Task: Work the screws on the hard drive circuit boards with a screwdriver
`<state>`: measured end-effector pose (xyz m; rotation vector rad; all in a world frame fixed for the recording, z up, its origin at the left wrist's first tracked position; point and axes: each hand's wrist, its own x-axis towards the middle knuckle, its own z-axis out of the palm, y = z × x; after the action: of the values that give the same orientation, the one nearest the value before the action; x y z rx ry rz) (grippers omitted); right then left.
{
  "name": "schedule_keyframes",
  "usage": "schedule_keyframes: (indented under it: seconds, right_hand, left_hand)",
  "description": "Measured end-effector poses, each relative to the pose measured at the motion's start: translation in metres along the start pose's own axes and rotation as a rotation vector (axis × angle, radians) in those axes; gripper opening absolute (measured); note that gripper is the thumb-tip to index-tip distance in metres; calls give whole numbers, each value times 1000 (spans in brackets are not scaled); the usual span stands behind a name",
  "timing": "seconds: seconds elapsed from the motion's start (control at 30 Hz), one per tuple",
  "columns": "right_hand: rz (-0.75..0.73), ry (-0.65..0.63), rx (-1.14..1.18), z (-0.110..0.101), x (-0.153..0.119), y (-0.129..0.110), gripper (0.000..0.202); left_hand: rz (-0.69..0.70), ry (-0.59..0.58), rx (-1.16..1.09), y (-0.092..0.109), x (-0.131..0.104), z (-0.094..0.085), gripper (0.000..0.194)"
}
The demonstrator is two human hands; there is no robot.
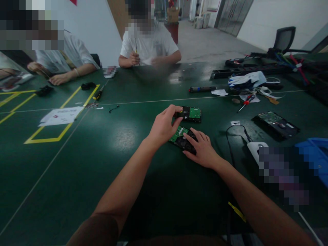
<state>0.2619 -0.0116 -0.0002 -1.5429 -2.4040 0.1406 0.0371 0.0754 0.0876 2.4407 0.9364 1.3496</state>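
Two hard drives with green circuit boards facing up lie in front of me, one beyond the other. My left hand (167,123) pinches the left end of the farther hard drive (194,113) between thumb and fingers. Across the nearer hard drive (177,136) lies my right hand (202,148), its thumb at the near edge and fingers reaching over to the far edge. That drive sits at a slant, its right part covered by my fingers. A third hard drive (278,125) rests farther right, apart from both hands.
A red screwdriver (246,102), a white-and-blue bundle (247,80) and a dark cylindrical tool (202,89) lie beyond. A corded white device (256,150) and blue bin (316,150) are right. Papers (61,115) and a yellow-black screwdriver (98,94) lie left. Two people sit opposite.
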Motion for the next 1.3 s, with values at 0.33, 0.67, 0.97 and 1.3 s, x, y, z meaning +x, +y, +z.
schedule_keyframes:
  seconds: [0.33, 0.67, 0.97, 1.3]
  right_hand:
    - [2, -22, 0, -1, 0, 0, 75]
    - [5, -17, 1, -3, 0, -2, 73]
    - [0, -17, 5, -1, -1, 0, 73]
    - [5, -13, 0, 0, -1, 0, 74]
  left_hand:
    - [-77, 76, -25, 1, 1, -3, 22]
    - [-70, 17, -32, 1, 1, 0, 27]
    - [-109, 81, -21, -2, 1, -2, 20]
    - [-38, 23, 19, 1, 3, -5, 27]
